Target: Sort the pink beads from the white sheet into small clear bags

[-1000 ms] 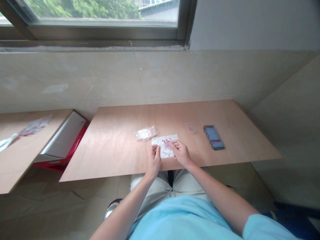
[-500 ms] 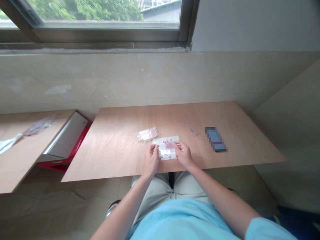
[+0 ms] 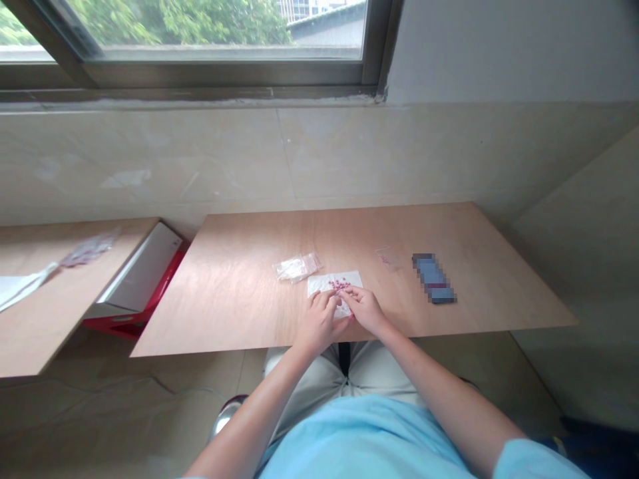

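A small white sheet (image 3: 318, 282) lies near the front edge of the wooden table, with several small red bead-like pieces (image 3: 338, 283) gathered in a cluster on it. Over the sheet's lower left part is my left hand (image 3: 322, 322), palm down, its fingers bent and a little apart beside the pieces. My right hand (image 3: 367, 309) rests at the sheet's right side, thumb and fingertips pressed together at the cluster. Whatever sits between those fingertips is too small to make out. The hands nearly meet, and they hide the lower part of the sheet.
Clear plastic bags (image 3: 297, 268) lie just beyond the sheet to the left. A small bag with red pieces (image 3: 388, 259) is to the right, then a phone (image 3: 434, 279). On a second table (image 3: 30, 332) at left are a plastic packet (image 3: 90, 250) and white paper (image 3: 20, 289).
Both hands have left the sheet's side edges and come together over it. The red pieces, scattered before, now sit in a tighter cluster. The view has shifted slightly.
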A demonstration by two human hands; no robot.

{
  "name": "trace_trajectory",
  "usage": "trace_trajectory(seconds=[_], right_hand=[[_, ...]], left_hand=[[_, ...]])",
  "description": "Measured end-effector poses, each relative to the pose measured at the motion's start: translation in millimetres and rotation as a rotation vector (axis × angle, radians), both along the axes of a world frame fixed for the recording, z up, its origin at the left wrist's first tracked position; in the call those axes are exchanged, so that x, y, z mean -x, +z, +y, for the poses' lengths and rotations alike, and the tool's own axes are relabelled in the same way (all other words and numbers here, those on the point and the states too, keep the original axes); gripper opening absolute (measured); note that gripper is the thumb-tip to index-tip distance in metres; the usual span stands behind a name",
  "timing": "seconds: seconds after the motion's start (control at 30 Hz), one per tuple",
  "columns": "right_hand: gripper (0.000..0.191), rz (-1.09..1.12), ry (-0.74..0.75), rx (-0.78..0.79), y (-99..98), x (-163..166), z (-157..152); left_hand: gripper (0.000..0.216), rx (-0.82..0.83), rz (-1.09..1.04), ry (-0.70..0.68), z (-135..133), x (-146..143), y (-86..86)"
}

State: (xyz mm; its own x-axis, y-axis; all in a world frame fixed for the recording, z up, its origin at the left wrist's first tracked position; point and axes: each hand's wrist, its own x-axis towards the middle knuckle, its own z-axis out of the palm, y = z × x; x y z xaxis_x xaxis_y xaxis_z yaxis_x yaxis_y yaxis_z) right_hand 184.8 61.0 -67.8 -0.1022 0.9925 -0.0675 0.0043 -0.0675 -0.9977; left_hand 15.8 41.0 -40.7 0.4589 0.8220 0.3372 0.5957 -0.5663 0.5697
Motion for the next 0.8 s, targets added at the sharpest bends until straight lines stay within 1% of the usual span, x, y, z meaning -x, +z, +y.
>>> trace_trajectory(seconds=[0.1,0.17,0.23,0.3,0.4,0.5,0.57,0.63,0.7,0.73,0.8], right_hand=[[0.039,-0.008,0.005,-0.02,-2.9,-1,2],[0.039,-0.008,0.012,-0.028,-1.1,-3,3],[0.039,0.005,0.021,-0.028,3.0,-7,4],[0.038,0.022,0.015,-0.026,8.2,-14,4],[0.039,0.034,-0.03,-0.039,15.1,-26,7],[0.04,0.033,-0.078,-0.044,19.2,-36,10],[0.04,0.031,-0.097,-0.034,20.3,-40,12],[0.04,0.025,-0.097,-0.029,20.0,-42,13],[0.039,0.013,-0.087,-0.03,18.2,-41,13],[0.039,0.004,-0.083,-0.03,16.7,-41,14],[0.039,-0.02,-0.079,-0.022,12.8,-39,15]], left_hand=[[0.035,0.018,0.025,-0.011,0,3,-0.4],[0.03,0.037,0.032,-0.003,0,5,0.6],[0.024,0.043,0.021,0.027,2,8,2.2],[0.019,0.018,0.006,0.082,10,17,4.4],[0.015,-0.08,0.03,0.213,39,42,8.9],[0.014,-0.164,0.104,0.368,83,75,13.1],[0.013,-0.207,0.156,0.428,110,92,13.8],[0.013,-0.24,0.204,0.447,129,101,11.5],[0.013,-0.243,0.246,0.433,139,102,5.7],[0.013,-0.218,0.266,0.403,141,101,1.6],[0.013,-0.134,0.3,0.3,140,97,-7.7]])
